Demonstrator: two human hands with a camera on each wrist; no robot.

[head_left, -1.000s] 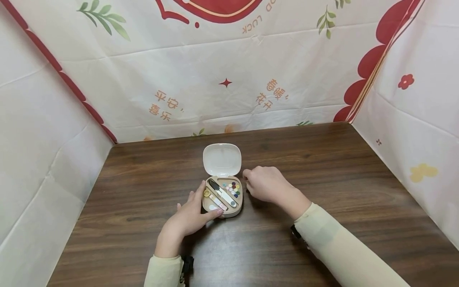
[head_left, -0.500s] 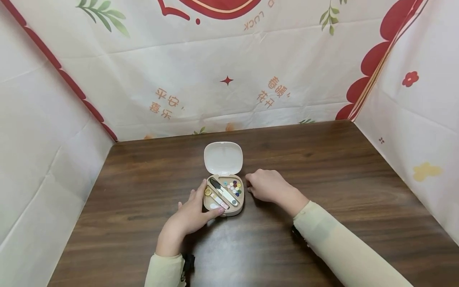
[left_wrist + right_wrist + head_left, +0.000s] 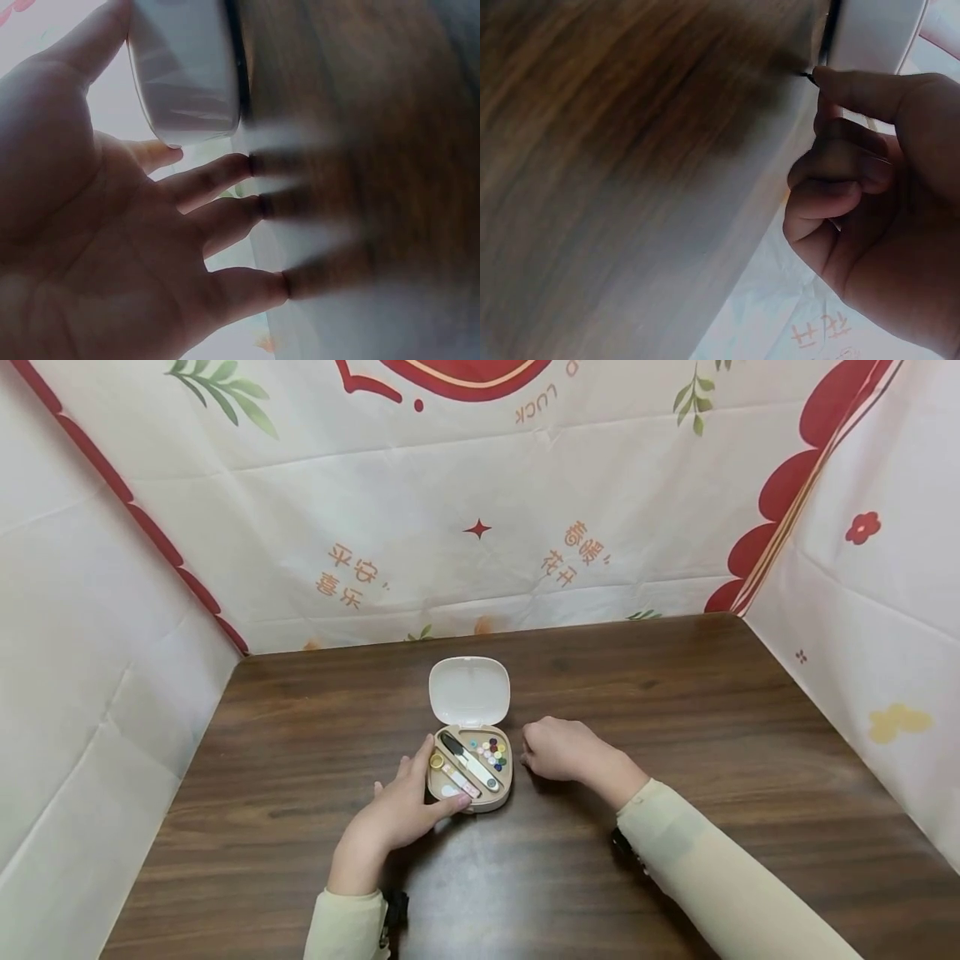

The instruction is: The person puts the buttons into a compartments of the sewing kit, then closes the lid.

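Observation:
A small sewing kit box (image 3: 491, 804) stands on the table, its white lid (image 3: 469, 692) tipped back. Inside lie thread snips (image 3: 472, 766), a rolled tape measure or similar pale strip (image 3: 460, 781), a gold ring (image 3: 437, 762) and several coloured buttons (image 3: 492, 752). My left hand (image 3: 401, 802) holds the box at its left side, thumb at the front and index finger behind; the other fingers are spread, tips on the table. My right hand (image 3: 558, 750), just right of the box, pinches a tiny thin dark piece (image 3: 807, 76) between thumb and index finger, remaining fingers curled. I cannot tell what that piece is.
The dark wood-grain table (image 3: 300, 718) reaches back to a white printed cloth (image 3: 420, 510) hung along the rear and both sides. Each wrist wears a black strap under a pale sleeve (image 3: 720, 860).
My right hand has drawn slightly to the right, away from the box, fingers kept pinched. The left hand and the box keep their places; the whole view has shifted a little.

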